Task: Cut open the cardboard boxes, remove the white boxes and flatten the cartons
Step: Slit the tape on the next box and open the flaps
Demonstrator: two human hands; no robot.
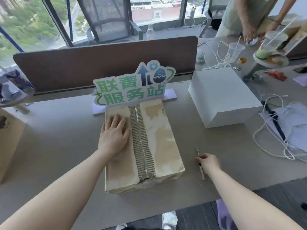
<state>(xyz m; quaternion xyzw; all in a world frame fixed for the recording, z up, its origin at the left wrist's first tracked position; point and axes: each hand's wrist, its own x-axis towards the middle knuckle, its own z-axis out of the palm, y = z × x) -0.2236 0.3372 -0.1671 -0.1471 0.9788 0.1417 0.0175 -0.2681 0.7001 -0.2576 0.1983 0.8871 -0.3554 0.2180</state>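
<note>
A closed cardboard box (pixel 163 146) lies on the desk in front of me, its top skin torn along the taped centre seam so the corrugation shows. My left hand (pixel 114 136) rests flat on the left flap, fingers spread. To the right of the box, my right hand (pixel 209 164) holds a thin craft knife (pixel 200 165) down at the desk surface, blade pointing away from me. A white box (pixel 222 97) stands on the desk at the right, apart from the carton.
A green and white sign (pixel 131 85) stands just behind the carton, before a brown divider (pixel 99 63). White cords (pixel 272 138), papers and drink cups (pixel 268 45) crowd the right side, where another person's hand (pixel 249 34) works. Cardboard (pixel 8 140) lies at the left edge.
</note>
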